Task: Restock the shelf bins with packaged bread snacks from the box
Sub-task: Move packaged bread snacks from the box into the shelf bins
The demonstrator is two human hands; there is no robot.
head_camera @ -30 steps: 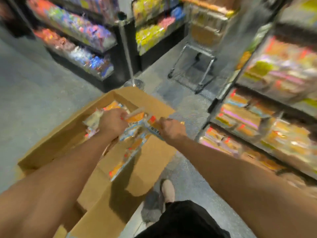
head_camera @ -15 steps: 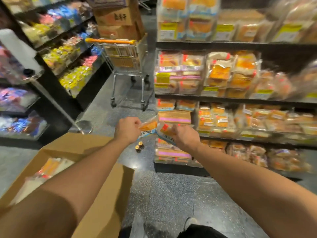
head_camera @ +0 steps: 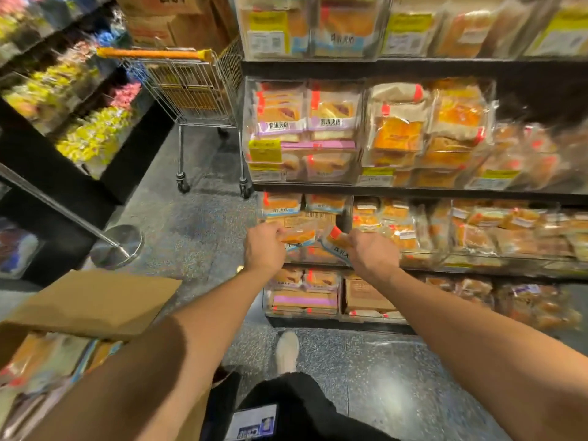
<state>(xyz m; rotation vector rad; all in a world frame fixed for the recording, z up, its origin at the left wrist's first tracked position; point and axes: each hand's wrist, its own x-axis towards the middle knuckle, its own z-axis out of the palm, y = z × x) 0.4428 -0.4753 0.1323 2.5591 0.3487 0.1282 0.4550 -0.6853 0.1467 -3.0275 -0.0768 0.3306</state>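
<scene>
From my head camera, both my arms reach out toward the bread shelf [head_camera: 413, 189]. My left hand [head_camera: 264, 246] has its fingers closed on a packaged bread snack [head_camera: 300, 235] with an orange top and a blue-and-white label, held right in front of the shelf's third tier of bins. My right hand [head_camera: 370, 254] is just beside it, fingers clamped on a second snack pack [head_camera: 334, 240], tilted, with its red corner pointing up toward the shelf. The two packs nearly touch between my hands. The cardboard box [head_camera: 95, 300] sits well to the left of the shelf, low by my left forearm, flap open, with more wrapped snacks [head_camera: 47, 361] inside. A wire shopping cart [head_camera: 191, 90] stands just left of the shelf's end. My white shoe [head_camera: 287, 351] is on the speckled floor below the shelf.
</scene>
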